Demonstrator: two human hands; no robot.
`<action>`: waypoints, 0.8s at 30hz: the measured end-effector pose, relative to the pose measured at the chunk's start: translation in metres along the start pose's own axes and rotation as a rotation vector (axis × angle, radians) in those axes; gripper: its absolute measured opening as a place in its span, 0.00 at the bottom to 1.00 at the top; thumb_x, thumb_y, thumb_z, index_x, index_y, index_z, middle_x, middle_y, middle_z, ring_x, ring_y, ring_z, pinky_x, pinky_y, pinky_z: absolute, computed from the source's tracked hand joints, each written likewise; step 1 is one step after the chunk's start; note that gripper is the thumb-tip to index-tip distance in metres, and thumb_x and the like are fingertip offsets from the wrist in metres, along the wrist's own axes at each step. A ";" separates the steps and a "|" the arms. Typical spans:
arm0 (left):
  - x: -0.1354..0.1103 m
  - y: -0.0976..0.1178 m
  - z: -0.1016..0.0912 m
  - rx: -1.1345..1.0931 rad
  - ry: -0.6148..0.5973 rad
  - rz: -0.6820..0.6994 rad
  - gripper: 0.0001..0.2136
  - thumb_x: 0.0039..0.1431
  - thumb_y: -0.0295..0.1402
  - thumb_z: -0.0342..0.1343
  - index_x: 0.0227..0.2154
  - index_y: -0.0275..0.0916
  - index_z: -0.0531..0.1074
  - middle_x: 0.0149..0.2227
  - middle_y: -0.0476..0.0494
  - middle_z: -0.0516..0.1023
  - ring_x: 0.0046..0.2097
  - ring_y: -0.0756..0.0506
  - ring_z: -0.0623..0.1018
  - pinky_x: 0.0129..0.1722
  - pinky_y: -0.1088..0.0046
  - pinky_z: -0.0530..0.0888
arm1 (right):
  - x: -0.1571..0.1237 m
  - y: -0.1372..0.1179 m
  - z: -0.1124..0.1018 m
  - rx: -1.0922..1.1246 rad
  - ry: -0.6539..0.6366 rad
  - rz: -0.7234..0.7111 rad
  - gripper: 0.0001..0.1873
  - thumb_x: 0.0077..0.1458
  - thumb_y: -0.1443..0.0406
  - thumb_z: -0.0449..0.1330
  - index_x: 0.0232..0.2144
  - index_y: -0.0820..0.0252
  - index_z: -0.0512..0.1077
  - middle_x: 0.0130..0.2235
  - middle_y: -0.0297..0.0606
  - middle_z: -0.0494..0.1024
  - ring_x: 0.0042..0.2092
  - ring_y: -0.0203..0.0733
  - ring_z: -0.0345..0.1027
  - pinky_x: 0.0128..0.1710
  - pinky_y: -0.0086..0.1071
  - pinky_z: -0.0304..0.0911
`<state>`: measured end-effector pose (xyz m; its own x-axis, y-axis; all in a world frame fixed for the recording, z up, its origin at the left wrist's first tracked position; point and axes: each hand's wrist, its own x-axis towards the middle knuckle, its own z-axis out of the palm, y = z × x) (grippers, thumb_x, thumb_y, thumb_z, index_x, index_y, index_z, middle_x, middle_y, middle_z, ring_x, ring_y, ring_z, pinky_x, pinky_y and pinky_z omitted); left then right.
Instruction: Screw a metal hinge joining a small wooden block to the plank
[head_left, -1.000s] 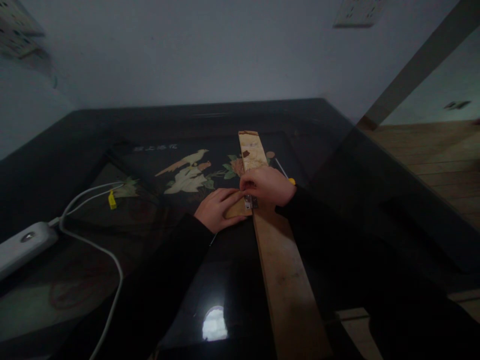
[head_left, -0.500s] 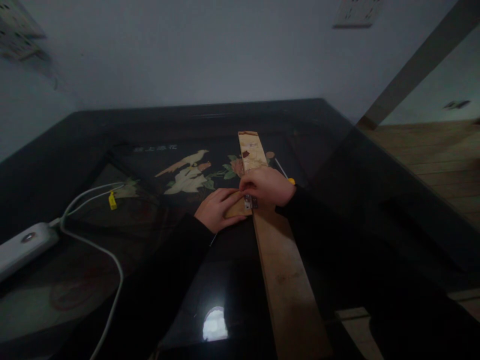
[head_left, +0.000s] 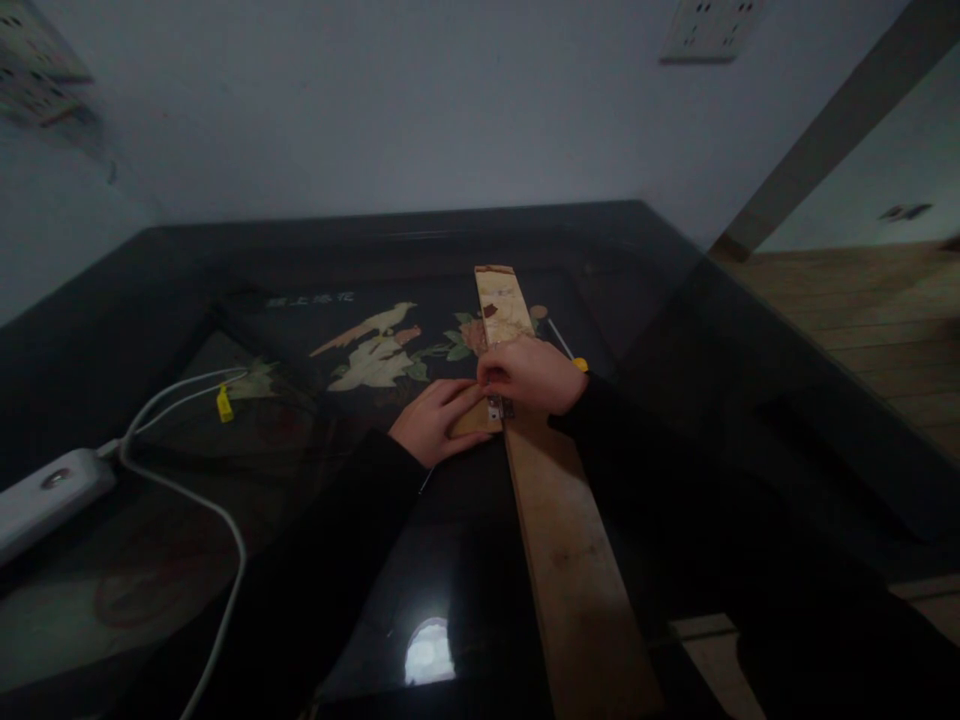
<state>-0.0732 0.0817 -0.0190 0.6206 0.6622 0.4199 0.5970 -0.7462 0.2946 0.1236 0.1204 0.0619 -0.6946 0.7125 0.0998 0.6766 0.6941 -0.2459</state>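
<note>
A long wooden board (head_left: 570, 540) runs away from me across the dark table. Against its left side lies a smaller wooden piece (head_left: 474, 420), gripped by my left hand (head_left: 431, 420) with the thumb on the near edge and the fingers on top. A small metal hinge (head_left: 501, 408) spans the joint between the two, partly covered by my fingers. My right hand (head_left: 529, 372) rests on the board, thumb and fingertips pinched together just above the hinge. Whatever they pinch is hidden. A screwdriver with a yellow handle (head_left: 580, 365) lies beyond my right wrist.
On the left is a white power strip (head_left: 56, 500) with a pale cable (head_left: 225, 515) and a yellow tag (head_left: 224, 403). A thin metal rod (head_left: 426, 480) shows beside my left wrist. The table (head_left: 405, 222) meets the wall, which carries sockets (head_left: 709, 30).
The view has shifted very slightly. Both hands and the wooden pieces keep practically the same positions, with the right fingers still pinched by the hinge.
</note>
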 end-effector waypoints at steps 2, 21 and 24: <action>0.000 0.000 0.000 0.005 0.001 0.003 0.27 0.57 0.47 0.53 0.57 0.40 0.63 0.52 0.33 0.69 0.52 0.38 0.70 0.49 0.55 0.71 | 0.000 0.001 0.000 -0.011 -0.006 -0.004 0.05 0.52 0.65 0.59 0.31 0.57 0.75 0.34 0.35 0.78 0.35 0.36 0.66 0.31 0.29 0.48; -0.001 -0.001 0.001 -0.028 -0.004 0.003 0.26 0.58 0.45 0.53 0.57 0.40 0.62 0.53 0.34 0.68 0.53 0.39 0.69 0.51 0.55 0.70 | -0.038 0.012 -0.017 0.090 0.140 0.103 0.13 0.57 0.62 0.56 0.43 0.61 0.72 0.40 0.40 0.74 0.40 0.40 0.67 0.42 0.31 0.59; 0.000 0.000 0.000 -0.035 0.005 0.004 0.26 0.57 0.45 0.54 0.56 0.41 0.63 0.53 0.35 0.69 0.52 0.39 0.70 0.50 0.54 0.71 | -0.077 0.023 -0.013 -0.015 0.276 0.255 0.15 0.56 0.63 0.56 0.46 0.63 0.71 0.42 0.43 0.73 0.46 0.44 0.64 0.48 0.35 0.59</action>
<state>-0.0735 0.0816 -0.0190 0.6201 0.6591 0.4255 0.5764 -0.7507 0.3229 0.1959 0.0832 0.0613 -0.4127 0.8623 0.2934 0.8243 0.4906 -0.2825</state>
